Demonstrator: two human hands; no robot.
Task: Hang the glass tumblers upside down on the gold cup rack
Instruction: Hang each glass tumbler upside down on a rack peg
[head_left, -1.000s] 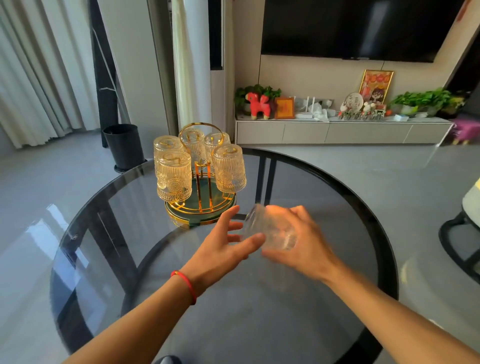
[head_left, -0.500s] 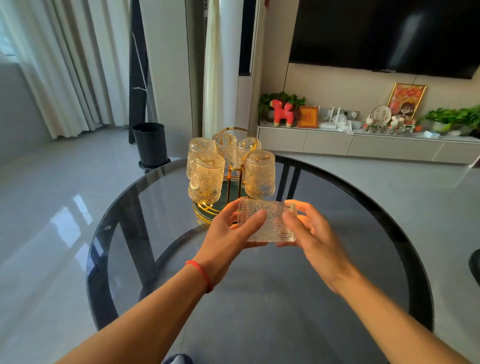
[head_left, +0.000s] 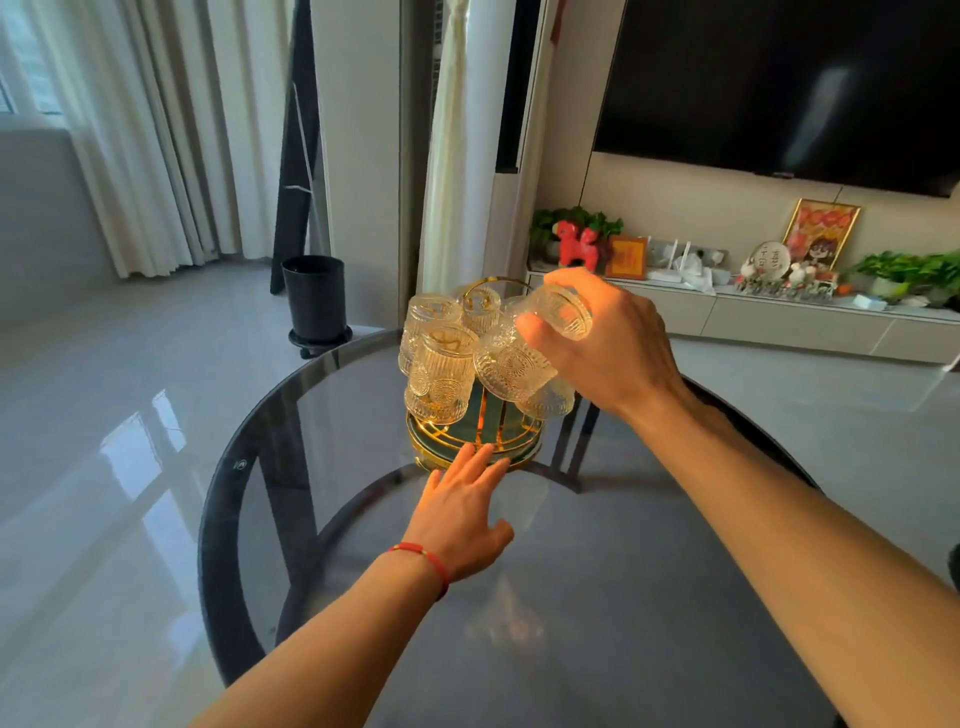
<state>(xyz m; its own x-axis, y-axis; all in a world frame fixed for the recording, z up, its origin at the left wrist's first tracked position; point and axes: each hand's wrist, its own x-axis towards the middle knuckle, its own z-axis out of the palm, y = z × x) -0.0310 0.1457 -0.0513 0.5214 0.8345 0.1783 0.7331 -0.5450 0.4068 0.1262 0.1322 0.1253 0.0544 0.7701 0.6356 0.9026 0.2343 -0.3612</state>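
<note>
The gold cup rack (head_left: 475, 446) stands on its round green-and-gold base at the far side of the glass table. Several ribbed glass tumblers (head_left: 441, 371) hang upside down on its arms. My right hand (head_left: 610, 343) grips another ribbed tumbler (head_left: 519, 364) by its bottom, tilted mouth down and to the left, right at the front right of the rack. My left hand (head_left: 462, 506) lies open on the table with its fingertips at the rack's base rim.
The round dark glass table (head_left: 597, 597) has a black rim. Behind it are a black bin (head_left: 314, 299), curtains, a TV and a low cabinet (head_left: 779, 317) with ornaments and plants.
My left hand let go of the tumbler and dropped to the rack's base. My right hand lifted the tumbler up and forward to the rack, turning it mouth down.
</note>
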